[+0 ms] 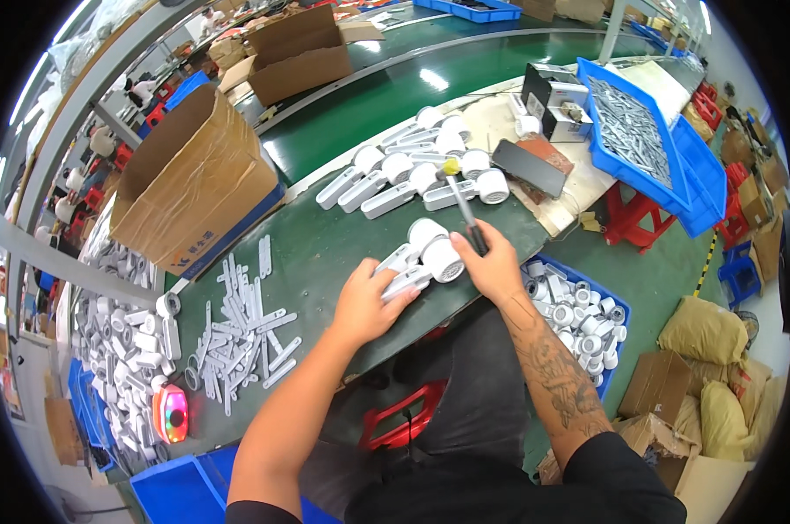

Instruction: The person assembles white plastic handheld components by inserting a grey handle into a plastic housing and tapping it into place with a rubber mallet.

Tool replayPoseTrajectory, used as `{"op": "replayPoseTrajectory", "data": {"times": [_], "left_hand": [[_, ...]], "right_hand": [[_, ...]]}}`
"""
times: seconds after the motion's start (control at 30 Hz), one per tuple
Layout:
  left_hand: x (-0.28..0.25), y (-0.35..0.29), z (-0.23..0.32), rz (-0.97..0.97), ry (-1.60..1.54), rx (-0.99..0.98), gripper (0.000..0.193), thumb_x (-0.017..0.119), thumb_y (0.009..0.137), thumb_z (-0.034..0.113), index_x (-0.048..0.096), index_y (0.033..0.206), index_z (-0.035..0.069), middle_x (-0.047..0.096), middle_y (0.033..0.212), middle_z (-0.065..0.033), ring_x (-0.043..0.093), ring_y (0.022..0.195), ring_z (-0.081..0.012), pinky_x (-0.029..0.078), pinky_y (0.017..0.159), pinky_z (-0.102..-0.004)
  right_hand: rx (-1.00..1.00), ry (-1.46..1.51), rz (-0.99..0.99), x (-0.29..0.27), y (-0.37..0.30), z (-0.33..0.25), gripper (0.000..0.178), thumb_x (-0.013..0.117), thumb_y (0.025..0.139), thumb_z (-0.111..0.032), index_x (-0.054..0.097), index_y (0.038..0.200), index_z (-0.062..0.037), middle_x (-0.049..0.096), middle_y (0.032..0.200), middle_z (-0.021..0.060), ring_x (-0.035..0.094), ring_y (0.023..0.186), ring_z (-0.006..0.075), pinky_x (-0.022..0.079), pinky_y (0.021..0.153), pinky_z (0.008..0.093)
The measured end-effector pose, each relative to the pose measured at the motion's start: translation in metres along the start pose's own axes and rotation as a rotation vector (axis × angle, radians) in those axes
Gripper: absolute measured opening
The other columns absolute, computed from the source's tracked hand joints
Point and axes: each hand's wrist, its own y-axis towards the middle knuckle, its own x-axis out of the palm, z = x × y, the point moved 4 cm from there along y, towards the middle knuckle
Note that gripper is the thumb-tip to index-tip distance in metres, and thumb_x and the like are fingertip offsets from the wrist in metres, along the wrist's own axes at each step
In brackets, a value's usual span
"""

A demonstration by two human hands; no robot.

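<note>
At the left edge of the table point(308, 247), we see a cardboard carton point(201, 185) with a logo and characters printed on its side; to its right, grey strips point(240, 327) lie heaped. Along the far edge, white round-headed pieces point(398, 167) lie in rows. Near the middle of the near edge, we find the left hand point(363, 303) closed around the handles of two held pieces point(443, 262). Their long axes slant from that hand toward the far right, leaving the round heads nearer the right hand point(494, 267), just beside its thumb. That hand grips a dark-handled tool point(476, 238), its blurred shaft aimed at the far edge. By the far right corner, a black-and-white box point(555, 108) bears print too small for us to read.
</note>
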Motion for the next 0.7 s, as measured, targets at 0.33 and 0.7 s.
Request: {"op": "replayPoseTrajectory", "data": {"times": [0.33, 0.7], "left_hand": [[-0.028, -0.100, -0.068, -0.457, -1.998, -1.044, 0.063, 0.043, 0.115, 0.064, 0.070, 0.114, 0.006, 0.072, 0.117, -0.0331, 0.075, 0.078, -0.0279, 0.067, 0.059, -0.0324], [-0.136, -0.130, -0.073, -0.205, -0.756, -1.084, 0.054, 0.062, 0.111, 0.047, 0.057, 0.153, 0.013, 0.078, 0.123, -0.0230, 0.075, 0.067, -0.0259, 0.063, 0.061, -0.0344]], "right_hand": [[-0.280, 0.198, -0.147, 0.039, -0.044, -0.034, 0.056, 0.089, 0.096, -0.026, 0.070, 0.139, 0.0041, 0.080, 0.126, 0.0166, 0.075, 0.116, 0.0190, 0.057, 0.103, 0.0341], [-0.144, 0.066, -0.320, 0.085, -0.060, -0.027, 0.057, 0.094, 0.090, -0.028, 0.073, 0.134, 0.0025, 0.082, 0.112, 0.0116, 0.075, 0.103, 0.0156, 0.059, 0.095, 0.0335]]}}
